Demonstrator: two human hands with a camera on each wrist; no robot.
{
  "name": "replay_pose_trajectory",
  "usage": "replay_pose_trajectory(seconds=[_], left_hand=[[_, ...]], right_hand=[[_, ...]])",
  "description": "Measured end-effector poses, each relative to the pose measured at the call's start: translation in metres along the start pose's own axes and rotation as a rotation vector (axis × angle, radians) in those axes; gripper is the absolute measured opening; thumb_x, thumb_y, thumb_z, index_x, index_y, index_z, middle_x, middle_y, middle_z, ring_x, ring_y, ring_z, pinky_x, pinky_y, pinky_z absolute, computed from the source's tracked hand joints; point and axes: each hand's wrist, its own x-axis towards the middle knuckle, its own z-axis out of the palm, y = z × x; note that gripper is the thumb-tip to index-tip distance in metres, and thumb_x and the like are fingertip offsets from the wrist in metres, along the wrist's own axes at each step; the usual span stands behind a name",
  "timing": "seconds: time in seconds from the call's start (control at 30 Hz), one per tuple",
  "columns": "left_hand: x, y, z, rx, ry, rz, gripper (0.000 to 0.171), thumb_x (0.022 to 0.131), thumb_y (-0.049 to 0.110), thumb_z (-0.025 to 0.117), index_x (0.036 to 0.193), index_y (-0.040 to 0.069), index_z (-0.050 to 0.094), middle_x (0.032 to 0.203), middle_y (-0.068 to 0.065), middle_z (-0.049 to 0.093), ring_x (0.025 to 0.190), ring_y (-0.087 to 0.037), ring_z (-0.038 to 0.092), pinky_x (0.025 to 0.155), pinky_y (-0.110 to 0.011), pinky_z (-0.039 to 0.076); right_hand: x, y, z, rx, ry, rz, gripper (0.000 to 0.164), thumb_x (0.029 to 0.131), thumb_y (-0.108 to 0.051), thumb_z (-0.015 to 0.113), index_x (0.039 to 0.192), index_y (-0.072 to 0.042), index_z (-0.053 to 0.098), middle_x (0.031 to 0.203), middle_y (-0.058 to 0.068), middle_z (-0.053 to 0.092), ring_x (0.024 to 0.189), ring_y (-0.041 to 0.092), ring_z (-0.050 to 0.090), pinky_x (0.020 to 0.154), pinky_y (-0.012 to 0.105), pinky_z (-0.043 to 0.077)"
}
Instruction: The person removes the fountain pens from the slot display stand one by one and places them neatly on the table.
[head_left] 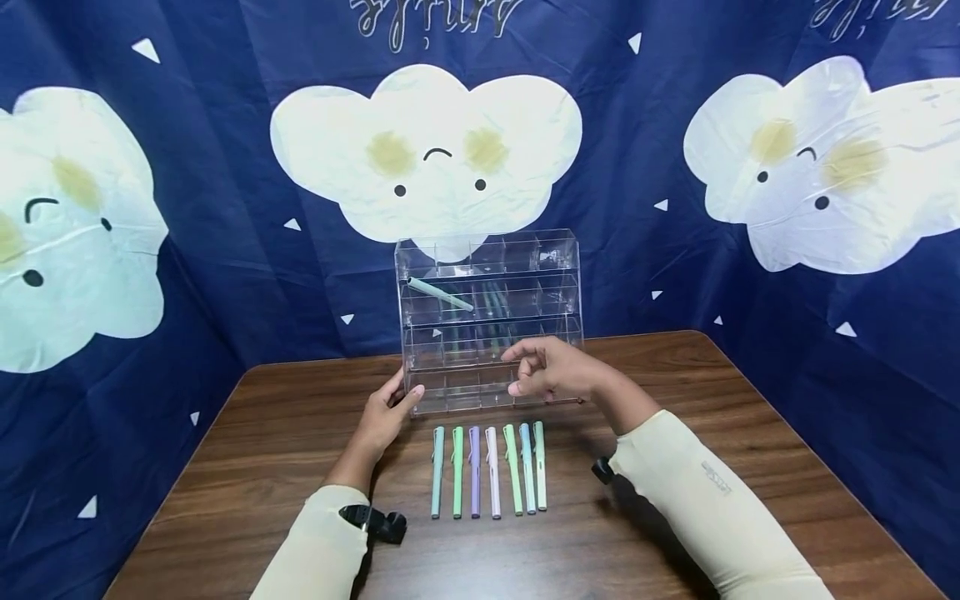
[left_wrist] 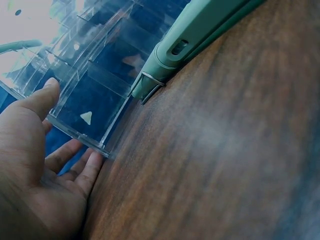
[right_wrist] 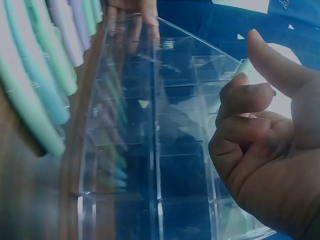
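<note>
A clear acrylic rack (head_left: 491,333) with stepped rows of compartments stands upright on the table. A pale mint pen (head_left: 441,294) lies slanted across its second row from the top, towards the left. My left hand (head_left: 384,417) holds the rack's lower left corner; in the left wrist view the thumb is on the front and the fingers are at the side edge. My right hand (head_left: 557,369) hovers before the rack's lower right part, with nothing in it, index finger stretched and the other fingers loosely curled. Several capped pens (head_left: 475,472) lie in a row in front of the rack.
The wooden table (head_left: 285,458) has a blue curtain (head_left: 315,283) with white cloud prints close behind and at both sides. A green pen (left_wrist: 192,35) looms large beside the rack in the left wrist view. Both wrists wear small black cameras.
</note>
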Motion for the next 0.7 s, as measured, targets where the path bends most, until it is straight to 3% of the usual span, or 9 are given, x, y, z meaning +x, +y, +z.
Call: replay_pose_trajectory(seconds=[0.3, 0.5, 0.7], left_hand=[[0.002, 0.001, 0.001, -0.002, 0.005, 0.005, 0.073, 0.109, 0.037, 0.071, 0.172, 0.026, 0.037, 0.161, -0.022, 0.058, 0.148, -0.038, 0.057, 0.117, -0.049, 0.049], [0.0, 0.001, 0.001, 0.007, 0.001, -0.007, 0.074, 0.109, 0.039, 0.07, 0.173, 0.027, 0.035, 0.16, -0.023, 0.059, 0.147, -0.039, 0.058, 0.117, -0.049, 0.049], [0.0, 0.002, 0.0, 0.013, -0.007, -0.006, 0.076, 0.109, 0.042, 0.069, 0.173, 0.027, 0.033, 0.162, -0.023, 0.056, 0.15, -0.039, 0.055, 0.119, -0.051, 0.047]], right_hand=[[0.012, -0.025, -0.019, -0.033, 0.097, -0.054, 0.054, 0.1, -0.005, 0.078, 0.148, 0.002, 0.057, 0.083, -0.003, 0.067, 0.057, 0.016, 0.053, 0.056, 0.03, 0.046], [0.018, -0.04, -0.032, -0.012, 0.211, -0.052, 0.046, 0.103, -0.008, 0.076, 0.146, 0.0, 0.061, 0.086, -0.002, 0.068, 0.058, 0.016, 0.052, 0.056, 0.029, 0.046], [0.029, -0.056, -0.032, -0.034, 0.332, -0.076, 0.038, 0.106, -0.018, 0.074, 0.14, -0.007, 0.065, 0.096, 0.003, 0.068, 0.063, 0.021, 0.054, 0.06, 0.031, 0.046]])
